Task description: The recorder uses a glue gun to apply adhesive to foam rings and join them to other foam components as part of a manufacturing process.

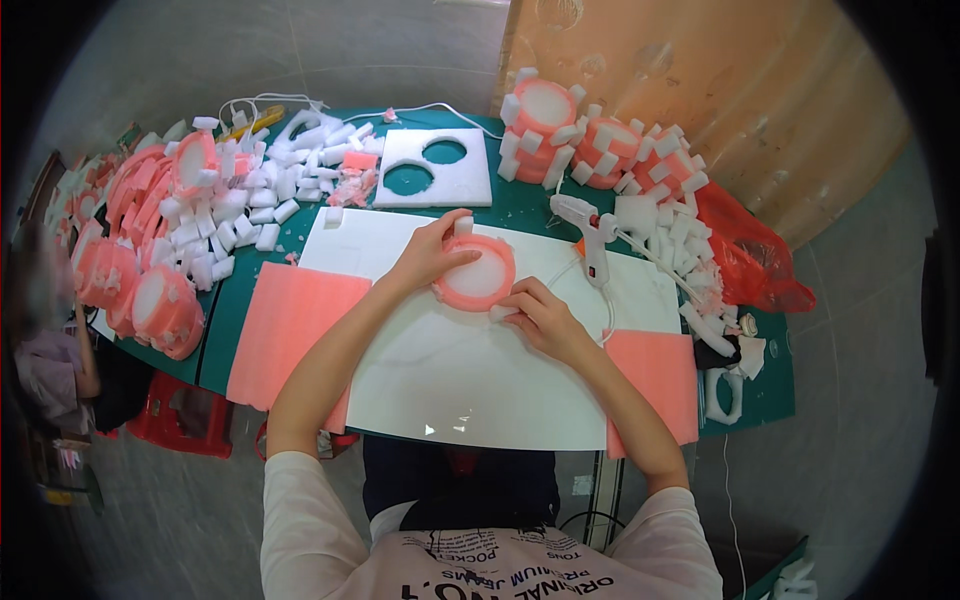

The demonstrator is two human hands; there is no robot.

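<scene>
A round pink foam ring with a white disc inside (476,272) lies on the white board (430,370) in front of me. My left hand (432,254) grips its left side, with the thumb over the rim. A small white foam block (463,226) stands at the ring's upper edge by my left fingers. Between the fingertips of my right hand (541,317) is another white foam block (503,313), held against the ring's lower right edge. To the right, a white hot glue gun (592,237) rests with its cable trailing across the board.
Finished-looking pink rings with white blocks (545,105) are stacked at the back right. Loose white foam blocks (262,205) are heaped at left. A white foam sheet with two holes (462,190), pink foam sheets (290,330) and a red bag (745,260) lie around. Someone sits far left.
</scene>
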